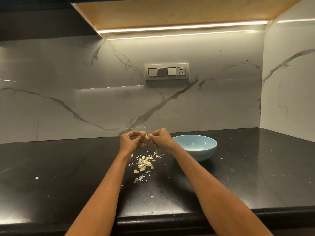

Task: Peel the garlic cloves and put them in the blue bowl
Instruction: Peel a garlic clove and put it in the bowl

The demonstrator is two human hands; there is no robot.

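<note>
While both pinched one clove (147, 137) above the surface (238, 167), left hand (130, 141) and right hand (161, 138) together. Best gripped firm, skin pulled off, dropped into bowl (196, 148) beside.

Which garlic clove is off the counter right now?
The clove pinched between the fingertips of the left hand and right hand; the other cloves lie among skins on the black counter.

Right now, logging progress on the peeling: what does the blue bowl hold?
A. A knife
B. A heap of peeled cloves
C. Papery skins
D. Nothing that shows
D: the blue bowl shows only bare glazed inside, while the garlic cloves and skins lie on the black counter beside it.
</note>
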